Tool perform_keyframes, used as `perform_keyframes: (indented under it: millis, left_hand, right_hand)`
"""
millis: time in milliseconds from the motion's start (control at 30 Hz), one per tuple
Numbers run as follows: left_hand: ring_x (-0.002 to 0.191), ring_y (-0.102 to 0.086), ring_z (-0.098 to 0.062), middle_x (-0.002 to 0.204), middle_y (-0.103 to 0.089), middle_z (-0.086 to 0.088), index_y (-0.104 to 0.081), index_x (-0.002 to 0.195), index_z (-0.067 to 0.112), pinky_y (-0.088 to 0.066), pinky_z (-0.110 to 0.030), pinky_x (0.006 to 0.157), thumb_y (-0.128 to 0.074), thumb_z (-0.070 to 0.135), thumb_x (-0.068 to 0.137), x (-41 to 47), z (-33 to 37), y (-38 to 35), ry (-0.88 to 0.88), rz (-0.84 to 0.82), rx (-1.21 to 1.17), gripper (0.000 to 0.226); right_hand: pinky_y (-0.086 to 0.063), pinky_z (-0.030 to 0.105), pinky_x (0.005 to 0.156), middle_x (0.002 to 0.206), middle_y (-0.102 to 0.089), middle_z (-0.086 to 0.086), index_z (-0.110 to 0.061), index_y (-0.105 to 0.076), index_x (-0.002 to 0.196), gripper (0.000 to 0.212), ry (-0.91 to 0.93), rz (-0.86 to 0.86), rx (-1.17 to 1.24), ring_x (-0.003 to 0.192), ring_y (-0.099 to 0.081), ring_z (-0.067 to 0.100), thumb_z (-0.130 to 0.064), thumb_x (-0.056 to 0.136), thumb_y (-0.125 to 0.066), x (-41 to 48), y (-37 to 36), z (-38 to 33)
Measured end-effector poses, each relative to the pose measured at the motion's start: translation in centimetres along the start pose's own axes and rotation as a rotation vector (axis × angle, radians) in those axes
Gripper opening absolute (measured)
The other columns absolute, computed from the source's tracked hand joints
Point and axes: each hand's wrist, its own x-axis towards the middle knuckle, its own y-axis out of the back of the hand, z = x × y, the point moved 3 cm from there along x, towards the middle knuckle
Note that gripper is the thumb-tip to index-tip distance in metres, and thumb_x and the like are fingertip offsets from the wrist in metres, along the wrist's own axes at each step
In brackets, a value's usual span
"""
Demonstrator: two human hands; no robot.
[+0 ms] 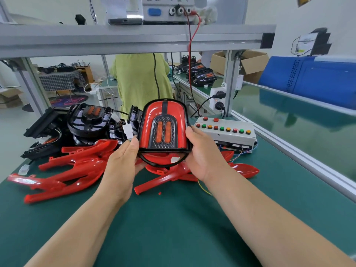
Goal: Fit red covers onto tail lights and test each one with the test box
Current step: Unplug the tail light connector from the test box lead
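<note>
Left grip and right grip clasp the tail light by its sides, red cover on, and I see it raised between them. Just beyond the right grip sits the test box; under both, loose red covers litter the green tabletop.

The left hand and right hand grip the covered tail light above the loose red covers.

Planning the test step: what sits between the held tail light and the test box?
Only the right hand, gripping the tail light; head view.
</note>
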Motion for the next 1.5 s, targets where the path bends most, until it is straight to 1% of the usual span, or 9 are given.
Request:
perform_keyframes:
  millis: [133,467,667,767,900,1100,1233,1367,1500]
  left_hand:
    - [0.113,-0.068,-0.021,0.12,-0.072,-0.004,-0.062,0.128,0.019,-0.05,-0.045,0.096,-0.028,0.036,0.109,-0.3,0.4,-0.4,0.002,-0.075,-0.037,0.043]
    - [0.111,-0.069,-0.026,0.121,-0.071,-0.008,-0.059,0.13,0.017,-0.051,-0.048,0.093,-0.029,0.039,0.106,-1.8,1.9,-3.3,-0.043,-0.172,-0.113,0.045]
    - [0.102,-0.072,-0.026,0.116,-0.073,-0.007,-0.061,0.129,0.018,-0.061,-0.033,0.071,-0.031,0.035,0.106,-2.9,2.3,-6.2,-0.057,-0.207,-0.185,0.041]
    - [0.104,-0.071,-0.026,0.117,-0.073,-0.007,-0.063,0.127,0.02,-0.059,-0.04,0.079,-0.03,0.034,0.108,-3.3,2.6,-8.1,-0.055,-0.216,-0.192,0.04]
    - [0.099,-0.073,-0.019,0.113,-0.074,-0.004,-0.067,0.118,0.023,-0.059,-0.028,0.068,-0.032,0.031,0.108,-3.5,3.6,-11.1,-0.049,-0.241,-0.232,0.038]
    - [0.1,-0.067,-0.013,0.113,-0.073,0.0,-0.073,0.102,0.03,-0.058,-0.031,0.071,-0.036,0.035,0.107,-4.2,5.4,-17.3,-0.054,-0.335,-0.192,0.037]
    - [0.093,-0.063,-0.012,0.111,-0.071,0.002,-0.07,0.106,0.039,-0.052,-0.027,0.07,-0.038,0.045,0.105,-4.9,6.2,-21.9,-0.032,-0.381,-0.075,0.032]
    - [0.083,-0.057,-0.014,0.104,-0.068,0.006,-0.068,0.105,0.045,-0.047,-0.027,0.071,-0.038,0.048,0.104,-6.2,7.2,-26.7,-0.057,-0.447,-0.038,0.03]
    - [0.067,-0.049,-0.005,0.085,-0.059,0.008,-0.072,0.085,0.048,-0.048,-0.018,0.059,-0.038,0.039,0.106,-8.2,8.5,-31.4,-0.087,-0.558,-0.096,0.041]
  right_hand:
    - [-0.06,0.032,0.066,0.1,-0.074,0.011,-0.001,-0.062,0.124,0.03,0.016,0.003,-0.036,0.087,-0.073,0.02,-0.015,0.106,-0.042,-0.7,-0.1,-1.4]
    - [-0.061,0.042,0.08,0.109,-0.073,0.012,-0.006,-0.064,0.121,0.028,0.11,0.002,-0.011,0.094,-0.071,0.023,-0.014,0.106,-0.041,-4.1,1.2,-4.1]
    - [-0.06,0.033,0.066,0.103,-0.075,0.008,-0.009,-0.066,0.119,0.029,0.158,0.016,0.031,0.088,-0.074,0.019,-0.012,0.106,-0.04,-6.1,2.9,-6.2]
    - [-0.059,0.032,0.063,0.104,-0.074,0.011,-0.004,-0.062,0.126,0.03,0.187,0.057,0.01,0.086,-0.074,0.02,-0.011,0.105,-0.041,-7.2,3.8,-7.5]
    - [-0.058,0.03,0.06,0.098,-0.075,0.008,-0.006,-0.065,0.121,0.03,0.258,0.118,-0.018,0.08,-0.073,0.018,-0.01,0.105,-0.04,-8.7,5.3,-10.0]
    - [-0.056,0.025,0.056,0.092,-0.075,0.001,-0.012,-0.067,0.115,0.029,0.372,0.261,-0.102,0.075,-0.072,0.012,-0.011,0.105,-0.039,-12.2,8.9,-14.6]
    - [-0.062,0.038,0.079,0.11,-0.075,0.009,-0.01,-0.065,0.122,0.03,0.446,0.375,-0.137,0.092,-0.072,0.019,-0.011,0.106,-0.04,-15.3,11.5,-17.8]
    - [-0.06,0.03,0.068,0.1,-0.077,0.005,-0.013,-0.069,0.112,0.029,0.545,0.463,-0.133,0.087,-0.074,0.016,-0.01,0.105,-0.042,-18.8,14.2,-20.7]
    - [-0.061,0.035,0.077,0.1,-0.077,0.004,-0.014,-0.069,0.114,0.029,0.625,0.558,-0.169,0.093,-0.074,0.017,-0.012,0.106,-0.041,-22.5,16.5,-23.1]
